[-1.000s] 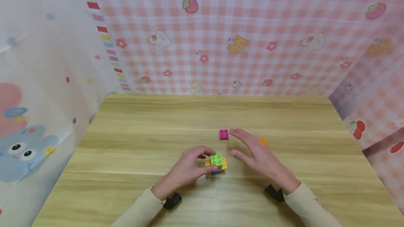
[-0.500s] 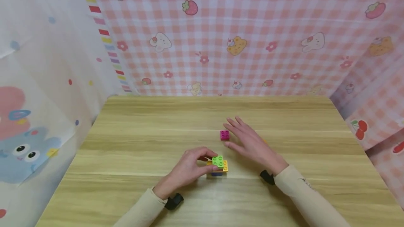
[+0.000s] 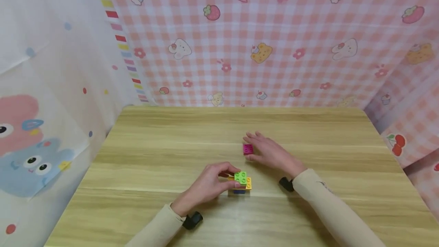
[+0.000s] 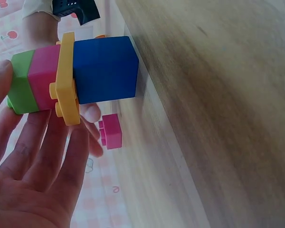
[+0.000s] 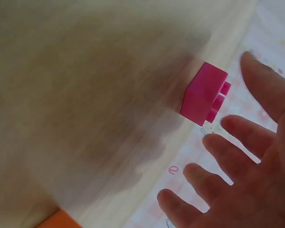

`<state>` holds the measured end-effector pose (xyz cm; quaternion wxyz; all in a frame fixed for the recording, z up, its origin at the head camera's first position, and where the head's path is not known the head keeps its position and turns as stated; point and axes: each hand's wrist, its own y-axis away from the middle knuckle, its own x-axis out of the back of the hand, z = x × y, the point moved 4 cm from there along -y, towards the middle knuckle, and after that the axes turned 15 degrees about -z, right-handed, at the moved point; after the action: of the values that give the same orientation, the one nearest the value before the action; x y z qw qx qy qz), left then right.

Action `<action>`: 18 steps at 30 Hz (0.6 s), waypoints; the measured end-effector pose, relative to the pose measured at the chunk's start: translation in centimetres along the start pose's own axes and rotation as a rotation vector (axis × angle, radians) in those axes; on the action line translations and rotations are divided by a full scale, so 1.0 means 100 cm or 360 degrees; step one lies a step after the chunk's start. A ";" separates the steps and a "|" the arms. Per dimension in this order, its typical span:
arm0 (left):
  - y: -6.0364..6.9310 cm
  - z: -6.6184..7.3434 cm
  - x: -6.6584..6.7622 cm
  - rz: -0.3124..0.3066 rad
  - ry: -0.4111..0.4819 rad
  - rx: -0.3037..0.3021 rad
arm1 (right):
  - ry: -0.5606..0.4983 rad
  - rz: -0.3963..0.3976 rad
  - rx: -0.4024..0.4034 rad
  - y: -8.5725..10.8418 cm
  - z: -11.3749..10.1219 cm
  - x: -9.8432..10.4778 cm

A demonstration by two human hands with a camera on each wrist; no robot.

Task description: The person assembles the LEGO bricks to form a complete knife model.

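Note:
My left hand [image 3: 210, 182] grips a small stack of toy building bricks, thumb and fingers on its green top brick [image 3: 241, 177]. Beneath the green come a pink brick [image 4: 43, 76], a wider yellow plate [image 4: 66, 80] and a blue brick [image 4: 107, 70] at the bottom. Whether the blue brick touches the table cannot be told. A loose magenta brick [image 3: 248, 149] sits studs up on the table beyond the stack. Over it, my right hand [image 3: 272, 154] reaches with thumb and fingers spread to either side; the right wrist view shows a gap between the fingers and the brick [image 5: 204, 95].
An orange piece [image 5: 59, 221] lies at the lower left corner of the right wrist view, mostly out of frame. The wooden table [image 3: 164, 136] ends at a pink checked cloth [image 3: 219, 29] behind and a white printed cloth [image 3: 61, 75] on the left.
My right hand has moved left and come around the magenta brick, its fingers passing beyond it. My left hand keeps its hold on the stack. The head view has shifted slightly.

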<state>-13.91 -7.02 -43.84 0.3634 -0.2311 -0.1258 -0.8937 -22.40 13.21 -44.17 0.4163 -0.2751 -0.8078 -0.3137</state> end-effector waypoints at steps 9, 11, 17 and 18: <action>0.001 0.002 0.001 -0.0008 -0.0013 0.0056 | 0.0238 0.0069 -0.0049 -0.010 -0.007 -0.003; 0.002 0.003 0.001 -0.0005 -0.0012 0.0047 | 0.0280 0.0108 -0.0061 -0.009 -0.008 -0.004; 0.003 0.002 -0.001 0.0014 -0.0004 0.0052 | 0.0194 0.0189 -0.0035 0.003 -0.011 -0.002; 0.003 0.002 -0.001 0.0018 -0.0005 0.0050 | 0.0150 0.0201 -0.0040 0.006 -0.011 -0.001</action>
<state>-13.54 -7.12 -43.70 0.3718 -0.2273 -0.1391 -0.8892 -21.36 12.73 -43.57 0.4695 -0.3156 -0.7643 -0.3095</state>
